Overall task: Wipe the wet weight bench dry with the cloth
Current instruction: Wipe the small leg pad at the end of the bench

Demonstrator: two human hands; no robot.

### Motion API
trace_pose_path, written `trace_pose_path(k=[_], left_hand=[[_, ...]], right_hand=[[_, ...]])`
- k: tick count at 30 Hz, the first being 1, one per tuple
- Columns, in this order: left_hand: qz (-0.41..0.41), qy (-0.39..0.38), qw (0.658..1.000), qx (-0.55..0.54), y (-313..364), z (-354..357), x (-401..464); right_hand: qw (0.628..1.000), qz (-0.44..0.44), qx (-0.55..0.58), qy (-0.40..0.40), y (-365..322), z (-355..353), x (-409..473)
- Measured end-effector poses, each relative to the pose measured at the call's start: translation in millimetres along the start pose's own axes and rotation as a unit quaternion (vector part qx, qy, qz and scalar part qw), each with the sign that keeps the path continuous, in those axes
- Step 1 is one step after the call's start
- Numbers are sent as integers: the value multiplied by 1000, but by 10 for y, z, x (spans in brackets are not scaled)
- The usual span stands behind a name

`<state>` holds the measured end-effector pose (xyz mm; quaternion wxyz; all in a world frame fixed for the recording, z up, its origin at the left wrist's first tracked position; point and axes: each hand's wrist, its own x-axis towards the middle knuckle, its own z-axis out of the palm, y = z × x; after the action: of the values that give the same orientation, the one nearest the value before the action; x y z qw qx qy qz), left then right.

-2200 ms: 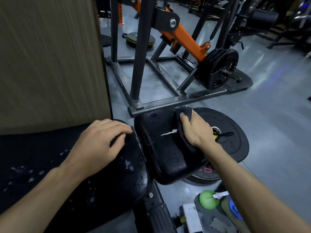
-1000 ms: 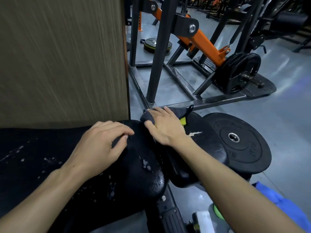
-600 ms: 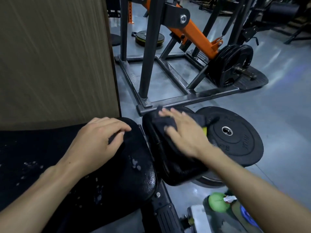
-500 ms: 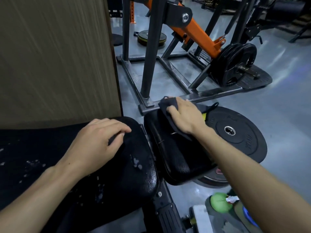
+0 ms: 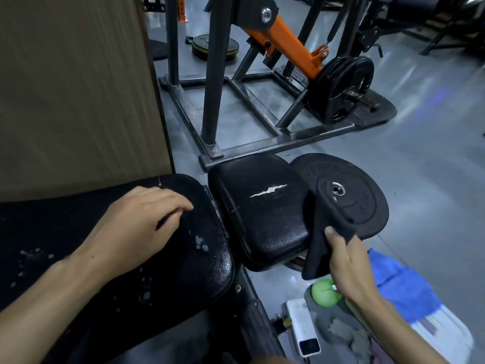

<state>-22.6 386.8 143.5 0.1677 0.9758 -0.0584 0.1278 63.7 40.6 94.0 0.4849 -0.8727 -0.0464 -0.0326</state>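
Grey gym floor (image 5: 420, 164), bare and open to the far right; wood-grain panel (image 5: 73, 88) closing off the far left. Weight bench: seat pad (image 5: 262, 211), torn white at centre, its right edge overhanging a black weight plate (image 5: 351, 195); long pad (image 5: 168, 258) to its left, beaded with droplets, cut off at the left frame edge. Narrow gap between the two pads. Left hand (image 5: 136, 227) rests on the long pad, fingers loosely bent, holding nothing. Right hand (image 5: 346, 264) grasps the dark cloth (image 5: 322, 232), which hangs just off the seat pad's near right corner, draped against the plate. Steel machine frame (image 5: 262, 145) runs just beyond the seat pad's far edge. Near right: green ball (image 5: 324, 292), partly hidden by the hand; blue fabric (image 5: 401, 287); white device (image 5: 301, 327); other items there too blurred to identify
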Motion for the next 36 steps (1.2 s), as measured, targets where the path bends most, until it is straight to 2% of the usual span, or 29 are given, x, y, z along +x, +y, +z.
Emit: trace_pose_path(k=[2, 4, 6, 8, 9, 11, 13, 14, 16, 20, 24, 26, 30, 33, 36], left_hand=[[-1, -4, 1000, 1, 10, 9, -8], [-3, -3, 1000, 3, 26, 16, 8], [-1, 4, 1000, 3, 56, -4, 51], [-4, 15, 1000, -1, 98, -45, 85], [-4, 21, 1000, -3, 120, -66, 91], [-5, 28, 1000, -8, 157, -104, 75], [-7, 34, 999, -11, 171, -140, 27], [-9, 36, 999, -11, 170, -154, 2], [-15, 41, 999, -11, 165, -187, -62], [-16, 46, 999, 2, 182, -260, -212], [-21, 49, 999, 12, 195, -345, -342], [-23, 50, 998, 14, 200, -378, -403], [-35, 58, 998, 13, 231, -438, -545], [-46, 73, 996, 10, 265, -474, -607], [-37, 71, 997, 11, 340, -452, -656]], right_hand=[[992, -103, -68, -38, -124, 41, 111], [971, -166, -145, -88, -221, 107, 507], [964, -145, -175, -136, -290, 168, 911], [964, -111, -193, -147, -341, 244, 1091], [953, -125, -234, -147, -351, 281, 1041], [902, -245, -320, -152, -369, 290, 704], [860, -345, -306, -218, -368, 244, 327], [851, -359, -283, -257, -365, 226, 273], [858, -340, -248, -294, -466, 255, 509], [893, -251, -276, -251, -799, 795, 1209], [888, -249, -278, -268, -1028, 1344, 1213], [876, -277, -254, -301, -1054, 1260, 922], [855, -336, -209, -335, -826, 621, 236], [843, -342, -220, -351, -833, 447, 354], [914, -178, -222, -289, -1105, 789, 540]])
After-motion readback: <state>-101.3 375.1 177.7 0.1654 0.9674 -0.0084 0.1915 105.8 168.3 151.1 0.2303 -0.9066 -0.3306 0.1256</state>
